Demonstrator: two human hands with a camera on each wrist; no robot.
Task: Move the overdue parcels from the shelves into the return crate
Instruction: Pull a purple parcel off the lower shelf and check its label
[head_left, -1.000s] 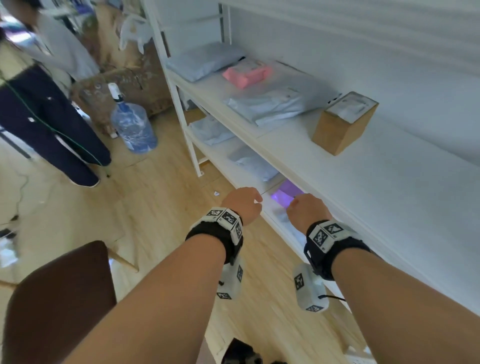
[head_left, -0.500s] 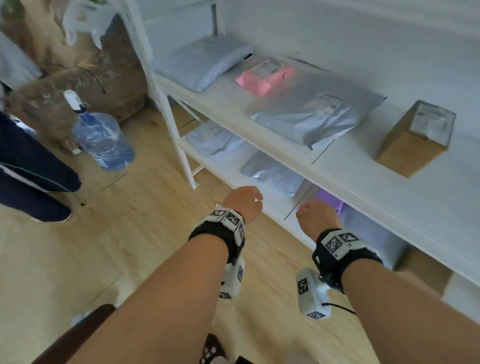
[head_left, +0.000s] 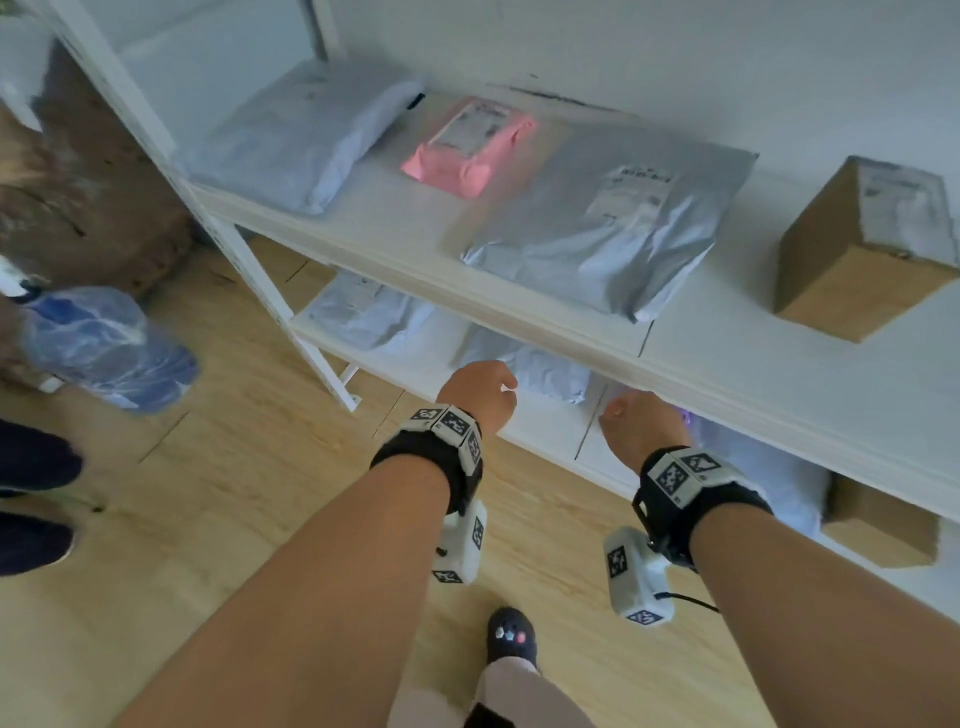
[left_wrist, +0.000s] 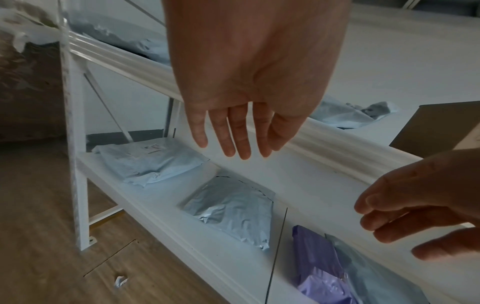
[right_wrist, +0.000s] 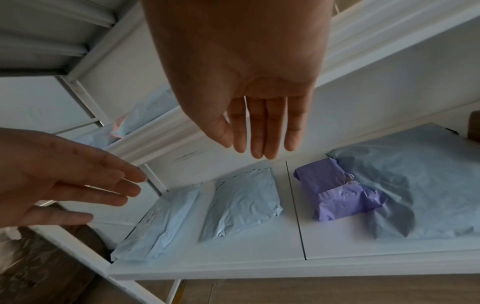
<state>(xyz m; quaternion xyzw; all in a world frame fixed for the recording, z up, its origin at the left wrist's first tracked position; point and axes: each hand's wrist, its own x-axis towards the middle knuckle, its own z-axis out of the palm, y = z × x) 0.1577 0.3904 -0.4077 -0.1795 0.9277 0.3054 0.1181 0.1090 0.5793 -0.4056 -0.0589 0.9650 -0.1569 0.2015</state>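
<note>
Both hands hang open and empty in front of the lower shelf (head_left: 545, 431). My left hand (head_left: 480, 387) (left_wrist: 233, 131) is above a small grey mailer (head_left: 540, 371) (left_wrist: 233, 207) (right_wrist: 244, 201). My right hand (head_left: 639, 421) (right_wrist: 259, 131) is near a purple parcel (right_wrist: 335, 195) (left_wrist: 319, 267) that lies against a large grey bag (right_wrist: 415, 185). On the upper shelf (head_left: 405, 218) lie a grey mailer (head_left: 306, 140), a pink parcel (head_left: 467, 150), a big grey mailer (head_left: 608, 218) and a cardboard box (head_left: 862, 249). No crate is in view.
Another grey mailer (head_left: 363, 312) and a second cardboard box (head_left: 883, 525) sit on the lower shelf. A white upright post (head_left: 218, 208) bounds the shelf's left end. A blue water jug (head_left: 104, 348) and another person's shoes (head_left: 31, 493) are on the wooden floor.
The view has come closer to the shelves and tipped down. Both hands have stayed level in front of the lower shelf and still hold nothing.
</note>
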